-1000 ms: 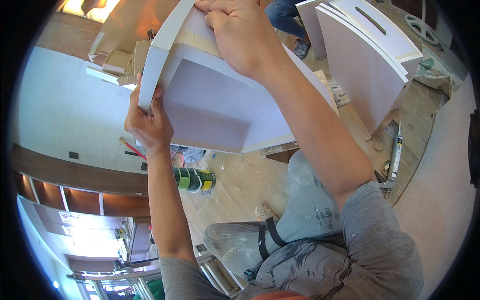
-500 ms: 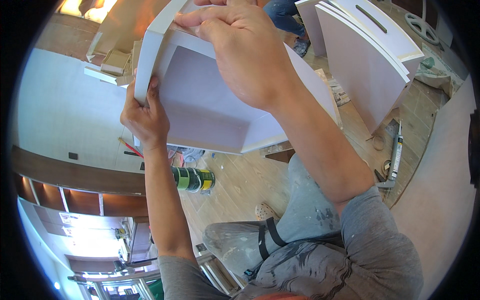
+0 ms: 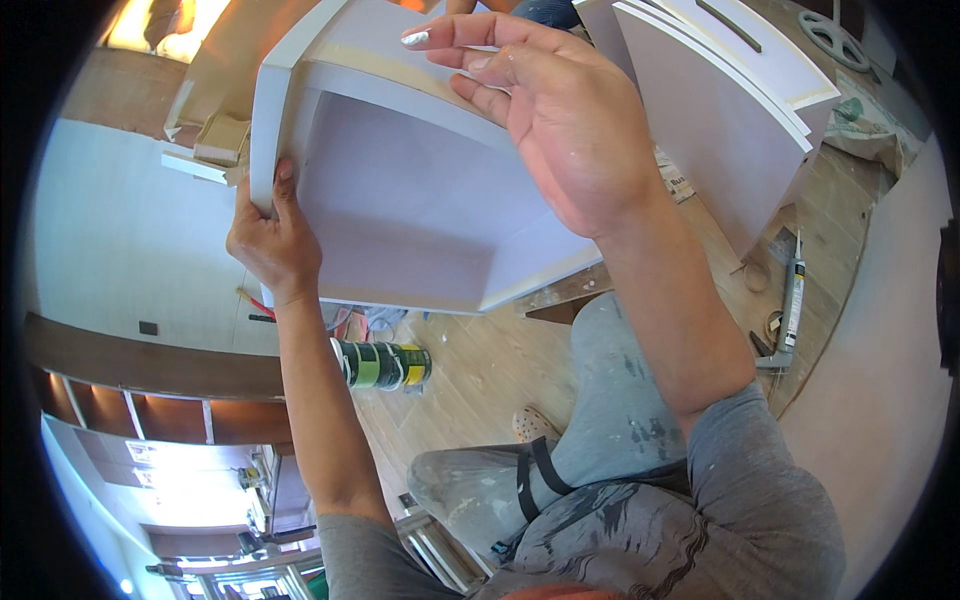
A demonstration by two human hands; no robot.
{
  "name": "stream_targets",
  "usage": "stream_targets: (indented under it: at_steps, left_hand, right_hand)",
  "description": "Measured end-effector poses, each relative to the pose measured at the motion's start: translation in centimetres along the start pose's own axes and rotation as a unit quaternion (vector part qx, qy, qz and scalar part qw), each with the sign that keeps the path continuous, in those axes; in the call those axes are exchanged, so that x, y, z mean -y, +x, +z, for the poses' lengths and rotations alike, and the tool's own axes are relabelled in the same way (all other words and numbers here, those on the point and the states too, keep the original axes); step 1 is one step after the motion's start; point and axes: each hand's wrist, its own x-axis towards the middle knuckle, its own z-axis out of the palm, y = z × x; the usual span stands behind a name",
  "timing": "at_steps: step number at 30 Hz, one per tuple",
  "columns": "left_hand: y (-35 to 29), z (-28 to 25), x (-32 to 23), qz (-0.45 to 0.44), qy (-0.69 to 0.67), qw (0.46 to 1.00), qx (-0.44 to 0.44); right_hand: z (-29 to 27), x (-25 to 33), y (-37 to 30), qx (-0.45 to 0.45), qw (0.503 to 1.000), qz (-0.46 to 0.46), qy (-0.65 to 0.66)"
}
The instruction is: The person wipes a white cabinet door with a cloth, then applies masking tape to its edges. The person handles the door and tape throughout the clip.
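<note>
At the far left stands a pale wall point(image 3: 110, 220) with a small dark socket point(image 3: 148, 328) on it. Below it is a row of brown shelves point(image 3: 170, 418), lit from within and split by white dividers. A small tan box point(image 3: 220, 140) sits near the upper left, just beyond the cabinet.

The left hand point(image 3: 277, 245) is closed on the near edge of the white cabinet point(image 3: 400, 190), the thumb pressed on its front edge and the fingers wrapped behind its outer side. The cabinet lies in the upper middle, open side toward the person, tilted in the view. Beneath it, green and black cans point(image 3: 385, 365) are on the floor, and a ladder point(image 3: 440, 550) is at the lower edge. A tan shoe point(image 3: 535, 423) shows beside the person's paint-marked trousers point(image 3: 620, 390).

The right hand point(image 3: 575, 130) is in front of the cabinet's upper edge, palm turned up, loosely open with the fingers half curled, and grips nothing visible; white paste coats its index fingertip. Whether it touches the cabinet, I cannot tell.

Further right stand white panels point(image 3: 710, 130), then a caulking gun point(image 3: 793, 300) on the floor, a grey wheel point(image 3: 833, 40) and a crumpled sack point(image 3: 870, 140).
</note>
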Motion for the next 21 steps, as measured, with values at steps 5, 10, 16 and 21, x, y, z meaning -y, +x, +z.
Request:
stream_targets:
  at_steps: [5,10,16,21]
  left_hand:
    - [0.4,0.6,0.2,0.023,-0.029,0.999,-0.015]
    - [0.6,0.8,0.1,0.031,0.038,0.999,-0.022]
    - [0.2,2.7,0.9,0.035,0.123,0.992,0.022]
    - [0.8,2.8,0.3,0.128,0.173,0.976,0.027]
  right_hand:
    - [-0.2,0.6,0.2,0.006,1.0,0.005,-0.011]
    - [-1.4,1.0,0.5,0.013,1.0,0.017,-0.012]
    - [-8.6,7.4,-5.6,-0.106,0.991,0.051,-0.07]
    - [-24.6,8.3,-16.2,-0.259,0.911,0.166,-0.275]
